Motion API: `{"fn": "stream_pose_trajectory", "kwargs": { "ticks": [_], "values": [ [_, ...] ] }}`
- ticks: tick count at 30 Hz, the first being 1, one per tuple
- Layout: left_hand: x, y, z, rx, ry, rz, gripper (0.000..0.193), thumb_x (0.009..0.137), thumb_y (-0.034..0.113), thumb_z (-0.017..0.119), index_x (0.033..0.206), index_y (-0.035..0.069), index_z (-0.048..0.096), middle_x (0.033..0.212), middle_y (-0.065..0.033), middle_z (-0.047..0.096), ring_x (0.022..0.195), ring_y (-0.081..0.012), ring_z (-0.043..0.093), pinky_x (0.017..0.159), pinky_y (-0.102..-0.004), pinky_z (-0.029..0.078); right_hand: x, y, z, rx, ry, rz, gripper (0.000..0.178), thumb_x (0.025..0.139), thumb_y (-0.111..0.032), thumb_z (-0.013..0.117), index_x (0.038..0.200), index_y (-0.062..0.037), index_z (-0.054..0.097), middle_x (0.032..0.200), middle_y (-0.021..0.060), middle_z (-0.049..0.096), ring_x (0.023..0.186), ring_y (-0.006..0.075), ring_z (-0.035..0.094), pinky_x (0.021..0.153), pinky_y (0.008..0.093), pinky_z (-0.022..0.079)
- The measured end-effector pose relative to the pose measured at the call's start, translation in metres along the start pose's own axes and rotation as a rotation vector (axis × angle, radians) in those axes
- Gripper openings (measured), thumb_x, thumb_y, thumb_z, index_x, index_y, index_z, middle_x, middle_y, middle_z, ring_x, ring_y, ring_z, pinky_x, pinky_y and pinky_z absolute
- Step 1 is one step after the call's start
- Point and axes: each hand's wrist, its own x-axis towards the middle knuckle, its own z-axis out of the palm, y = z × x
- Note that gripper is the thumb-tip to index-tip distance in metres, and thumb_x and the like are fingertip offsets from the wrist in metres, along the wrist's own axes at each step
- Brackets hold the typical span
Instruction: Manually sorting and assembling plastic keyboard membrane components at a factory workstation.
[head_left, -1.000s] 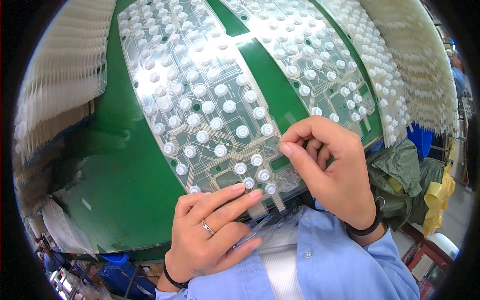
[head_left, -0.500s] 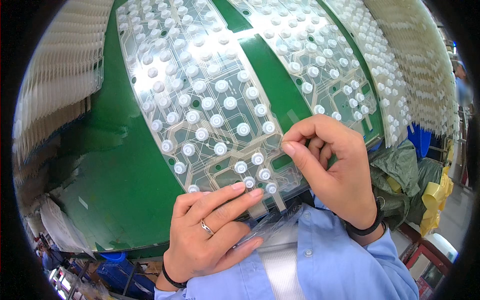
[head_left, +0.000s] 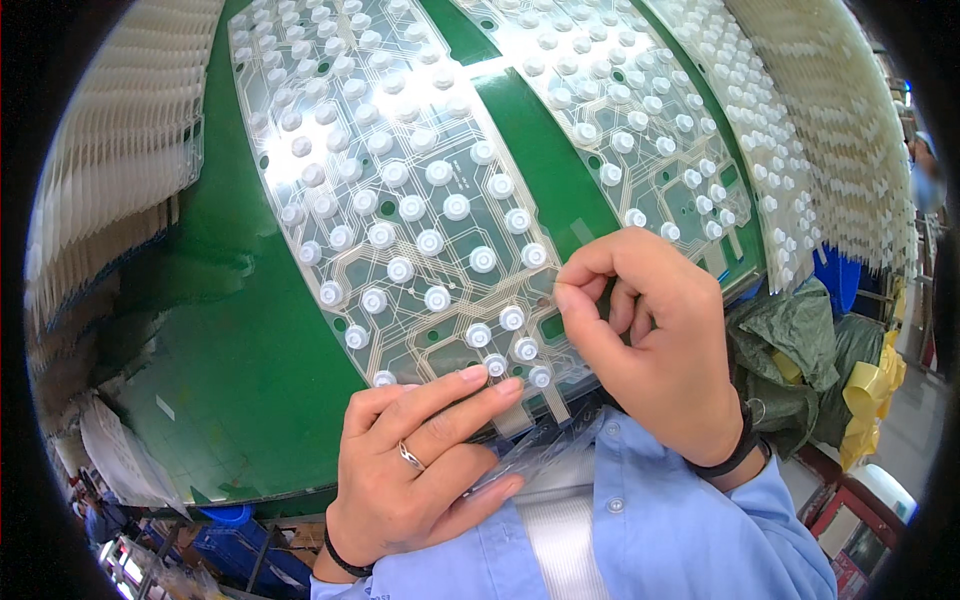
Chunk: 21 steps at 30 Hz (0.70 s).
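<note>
A clear keyboard membrane sheet with printed silvery traces and rows of white rubber domes lies on the green tabletop. My left hand rests with outstretched fingers on the sheet's near edge, fingertips beside the lowest domes. At the sheet's right edge my right hand is closed, thumb and index finger pinched together. Whatever sits between those fingertips is too small to make out. Crinkled clear plastic film hangs at the near edge, between the hands and my blue shirt.
A second membrane sheet with domes lies to the right, and a further domed sheet beyond it. Tall stacks of sheets stand at far left and far right. Dark green plastic bags sit past the table's right edge.
My right hand's pinched fingertips have shifted slightly left along the sheet's edge. The sheets have slid very slightly left in view; my left hand stays nearly still.
</note>
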Motion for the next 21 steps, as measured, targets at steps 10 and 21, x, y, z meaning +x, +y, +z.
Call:
{"fn": "stream_pose_trajectory", "kwargs": {
  "ticks": [10,21],
  "values": [
    [-0.009,0.003,-0.014,-0.017,0.051,-0.01,0.025,0.075,0.026,0.077,0.068,0.013,0.056,0.122,-0.0033,0.067,0.118,-0.0242,0.06,0.091,-0.0365,0.041,0.008,0.006,-0.048,-0.277,0.031,-0.264,0.072,0.074,-0.02,0.078,0.136,-0.0035,0.045,0.119,0.0147,0.058,0.105,0.0327,0.058,0.088,0.0424,0.046],
    [-0.013,0.022,0.002,-0.072,-0.028,-0.027,0.017,0.084,0.023,0.071,0.077,0.011,0.062,0.131,-0.0064,0.062,0.128,-0.0246,0.054,0.101,-0.04,0.039,-0.057,0.049,-0.073,0.49,0.525,-0.083,0.028,0.079,0.002,0.062,0.106,-0.0003,0.068,0.109,0.0158,0.068,0.101,0.0304,0.062,0.094,0.0377,0.045]
  ]
}}
